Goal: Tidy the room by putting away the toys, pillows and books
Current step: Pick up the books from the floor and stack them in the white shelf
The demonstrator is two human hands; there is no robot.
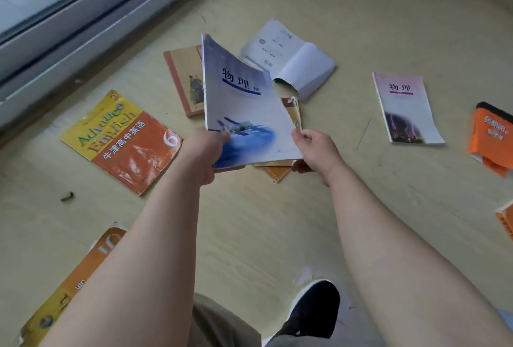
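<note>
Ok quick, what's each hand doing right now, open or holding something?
Left hand: grips the blue physics book at its lower left corner.
Right hand: pinches the same book's right edge, with a tan book beneath it.

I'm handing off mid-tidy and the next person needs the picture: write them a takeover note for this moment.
Left hand grips the blue physics book at its lower corner; right hand pinches its right edge, an orange-brown book beneath.
On the floor: Advance English book, tan book, open white book, pink physics book, orange book, yellow-orange book.
Done: two books in hand.
Left: the floor books; no toys or pillows in view.
</note>
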